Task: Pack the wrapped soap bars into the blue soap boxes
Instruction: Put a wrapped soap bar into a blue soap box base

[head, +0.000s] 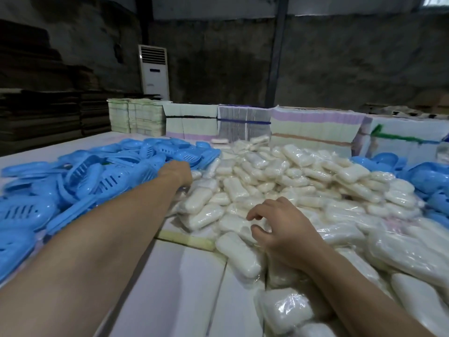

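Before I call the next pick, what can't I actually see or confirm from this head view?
- Left hand: fingers curl away out of sight at the border of the blue soap boxes and soap bars; whether they hold anything cannot be told.
- Right hand: fingertips rest on the bars; a real grip isn't visible.
- Blue boxes on the right: cut off by the frame edge.
- Printing on the far stacks: too small and blurred.

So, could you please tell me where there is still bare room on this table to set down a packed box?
Bare white table lies nearest you, between the left forearm and the heap of white plastic-wrapped soap bars. The far-left corner behind the pile of blue slotted plastic soap boxes is bare too. Elsewhere is crowded.
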A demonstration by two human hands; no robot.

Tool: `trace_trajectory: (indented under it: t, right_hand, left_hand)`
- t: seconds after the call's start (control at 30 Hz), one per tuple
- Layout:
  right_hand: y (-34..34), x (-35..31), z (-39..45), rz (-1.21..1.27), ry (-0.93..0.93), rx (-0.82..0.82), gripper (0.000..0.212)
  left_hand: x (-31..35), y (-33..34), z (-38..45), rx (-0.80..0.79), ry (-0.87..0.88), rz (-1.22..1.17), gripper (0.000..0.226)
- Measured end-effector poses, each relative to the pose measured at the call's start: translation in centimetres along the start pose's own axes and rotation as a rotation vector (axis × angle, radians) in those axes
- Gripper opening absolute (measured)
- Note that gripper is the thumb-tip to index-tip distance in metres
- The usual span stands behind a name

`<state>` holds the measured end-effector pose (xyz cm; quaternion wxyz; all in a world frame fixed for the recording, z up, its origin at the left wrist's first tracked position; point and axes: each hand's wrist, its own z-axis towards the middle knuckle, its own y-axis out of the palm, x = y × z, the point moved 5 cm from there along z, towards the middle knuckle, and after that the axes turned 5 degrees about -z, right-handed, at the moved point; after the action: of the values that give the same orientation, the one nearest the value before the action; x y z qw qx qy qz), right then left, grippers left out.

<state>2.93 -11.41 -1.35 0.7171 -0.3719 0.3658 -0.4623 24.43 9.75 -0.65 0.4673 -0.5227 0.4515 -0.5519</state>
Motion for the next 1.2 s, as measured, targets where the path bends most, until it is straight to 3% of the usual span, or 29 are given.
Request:
trace_trajectory:
  t: [0.3, 0.47, 0.53, 0.63, 0.77, 0.9, 0.97, 1.07, 1.2]
  right_hand:
    - [-0.9, 0.4, 0.0, 0.049, 0.059, 0.072, 0.02]
    - [-1.6, 1.3, -0.2, 0.087, 0.151, 0.183, 0.017]
    - [-2.0, 1.6, -0.3, 0.117, 0.186, 0.254, 0.016]
    - [-3.9, 2.2, -0.5, 0.185, 0.241, 0.398, 0.017]
    - [-6.5, 4.8, -1.5, 0.251, 0.363, 0.499, 0.021]
    - [-6.0, 7.5, -1.6, 0.046, 0.466, 0.151, 0.038]
    - [-5.8, 8.8, -1.8, -0.098, 0.53, 0.007, 0.043]
    - [-5.7, 10.6, -2.6, -0.173, 0.647, -0.143, 0.049]
    - [-5.6, 11.5, -3.0, -0.065, 0.645, -0.231, 0.039]
  left_hand:
    - [1.7, -4.3, -3.1, 0.469, 0.237, -0.083, 0.038]
    - [3.9, -6.7, -7.7, 0.676, 0.358, -0.413, 0.033]
    - [5.8, -6.5, -9.8, 0.617, 0.419, -0.627, 0.034]
    - [8.7, -3.9, -12.5, 0.324, 0.456, -0.948, 0.038]
    - [10.3, 0.4, -15.1, 0.027, 0.505, -1.004, 0.041]
    - [10.2, 0.9, -16.0, -0.085, 0.484, -1.179, 0.027]
    - [10.5, 1.4, -16.5, -0.22, 0.497, -1.173, 0.017]
    - [10.8, 2.4, -17.1, -0.356, 0.632, -0.869, 0.071]
    - [10.9, 2.1, -17.4, -0.295, 0.727, -0.847, 0.076]
